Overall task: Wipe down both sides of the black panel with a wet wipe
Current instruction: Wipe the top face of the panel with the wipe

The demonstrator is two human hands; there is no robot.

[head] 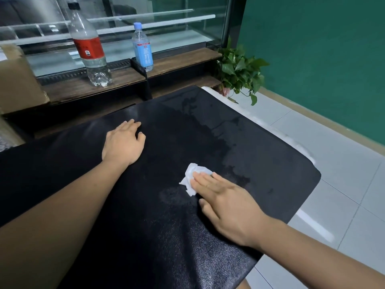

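Plainly, the black panel [250, 142] lies flat in front of the person, its long axis running crosswise from their left side out to the rounded right corners. A white edge, perhaps a desk, shows under its far right side, though I cannot tell for sure what carries it.

The wet wipe [192, 178] sits bunched on the panel's top face, right of the middle and nearer the right end than the left. The right hand [225, 201] lies over it with fingers straight and close together. They press the wipe down, so there is no closed grip on it, and the wipe pokes out past the fingertips toward the far left. The left hand [123, 142] rests palm down on the panel near the far edge, fingers loosely spread and holding nothing. It seems to be steadying the panel.

Damp patches [220, 130] spread from the wipe up toward the far right corner. The grainy stretch along the near edge and the whole left part look dry.

My guess is that the top face is only partly done and the underside not yet begun. From the wipe, the dry ground lies leftward and toward the person. The next strokes would pull that way, and the steadying hand sits in the path of any leftward sweep.
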